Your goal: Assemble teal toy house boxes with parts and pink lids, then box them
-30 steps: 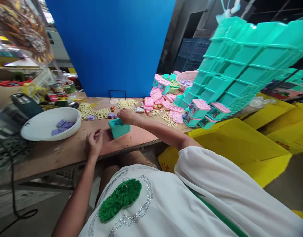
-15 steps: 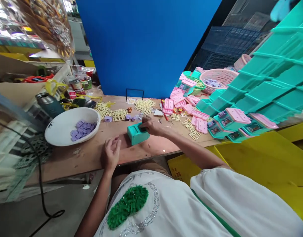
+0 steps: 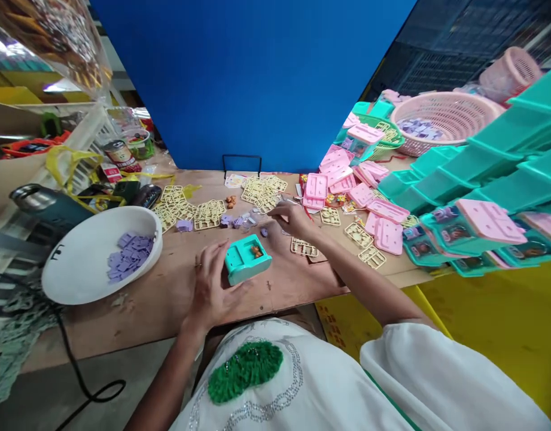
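A small teal plastic box [image 3: 247, 258] with an orange piece inside lies on the wooden table [image 3: 158, 293]. My left hand [image 3: 212, 284] grips its near left side, fingers curled round it. Beyond the box, my right hand [image 3: 293, 216] reaches among small purple pieces [image 3: 239, 221] and cream part frames [image 3: 261, 190]; its fingers are bent down in a pinch, and what they hold is hidden. Another cream frame [image 3: 304, 246] lies just under my right wrist.
A white bowl [image 3: 78, 269] of purple pieces sits at the left. Pink lids [image 3: 383, 224] and finished teal boxes [image 3: 463, 230] crowd the right, below stacked teal trays [image 3: 495, 161] and a pink basket [image 3: 441, 120]. A blue board [image 3: 248, 78] backs the table. A black cable [image 3: 78, 371] hangs left.
My left hand moved up from the table edge and took hold of the teal box. My right hand left the box and reached further out to the small parts.
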Motion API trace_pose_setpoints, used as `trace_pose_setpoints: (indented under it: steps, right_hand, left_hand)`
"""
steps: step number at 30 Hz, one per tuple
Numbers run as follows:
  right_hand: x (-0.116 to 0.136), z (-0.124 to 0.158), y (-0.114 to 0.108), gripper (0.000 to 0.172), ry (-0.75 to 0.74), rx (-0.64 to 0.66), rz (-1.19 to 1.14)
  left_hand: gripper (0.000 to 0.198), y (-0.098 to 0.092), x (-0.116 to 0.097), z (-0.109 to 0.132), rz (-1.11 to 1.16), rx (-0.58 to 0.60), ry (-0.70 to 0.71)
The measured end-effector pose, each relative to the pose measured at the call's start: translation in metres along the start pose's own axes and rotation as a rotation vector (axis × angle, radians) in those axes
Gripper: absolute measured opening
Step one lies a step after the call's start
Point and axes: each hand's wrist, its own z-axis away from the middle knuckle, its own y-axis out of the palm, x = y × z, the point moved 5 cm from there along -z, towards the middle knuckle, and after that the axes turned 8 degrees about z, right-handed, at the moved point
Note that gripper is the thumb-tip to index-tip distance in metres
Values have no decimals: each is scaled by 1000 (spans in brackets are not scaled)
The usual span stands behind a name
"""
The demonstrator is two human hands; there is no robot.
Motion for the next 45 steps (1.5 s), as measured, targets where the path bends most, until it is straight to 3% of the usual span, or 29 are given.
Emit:
trace_pose_setpoints:
  steps: [2, 5, 11, 13, 15, 17, 21, 24, 28, 33, 38, 45]
  right_hand:
    - [9, -16, 14, 32, -61, 126, 166]
    - [13, -35, 29, 24, -81, 220, 286]
    - [10, -43, 34, 26, -116, 247, 315]
    - [6, -38, 26, 27, -102, 178, 273]
    - [1, -30, 10, 29, -23, 27, 84]
    - [-5, -18, -2, 31, 105, -80, -285]
    - [13, 10, -7, 42, 280, 10, -1011]
    - [44, 27, -13, 47, 301, 29, -1246]
    - [70, 39, -19, 49, 353, 2, -1390]
    - [85, 38, -15, 46, 276, 14, -1413]
    - [88, 39, -17, 48, 273, -161, -1312]
    - [96, 45, -20, 50, 222, -200, -1169]
  left_hand:
    - [82, 13, 0, -9, -68, 102, -7]
    - [63, 23, 9, -10, -116, 177, -15]
    - [55, 2, 27, -5, -126, 198, 0]
    - [55, -6, 28, -7, -106, 196, -7]
    - [53, -11, 22, -13, -48, 156, -20]
    - [44, -15, 12, -21, 52, 68, -53]
    - [30, -7, -7, -40, 435, -56, -253]
    - [40, 10, -11, -51, 775, -76, -473]
    - [47, 20, -10, -54, 989, -97, -674]
    - [46, 19, -12, -48, 1100, -179, -740]
    - [44, 11, -13, -43, 1105, -264, -755]
    - [43, 3, -13, -43, 1042, -294, -718]
